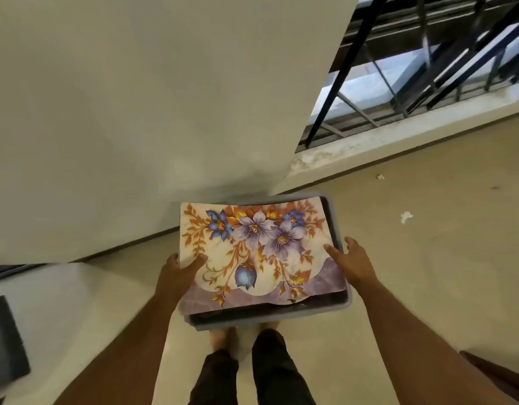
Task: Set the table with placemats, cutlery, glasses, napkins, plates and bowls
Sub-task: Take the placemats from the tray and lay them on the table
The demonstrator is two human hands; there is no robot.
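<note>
A floral placemat (261, 252) with purple and blue flowers lies on top of a grey plastic bin (344, 302) that stands on the floor in front of my feet. My left hand (179, 270) grips the placemat's left edge, thumb on top. My right hand (351, 261) rests at the right edge of the placemat and bin, with its fingers spread. Whatever the bin holds beneath the placemat is hidden, apart from dark shapes along the near side.
A white wall (135, 112) rises just behind the bin. A barred window (413, 68) with a low sill is at the upper right. Bits of white litter (405, 216) lie on the beige floor. A dark object (4, 340) is at the left edge.
</note>
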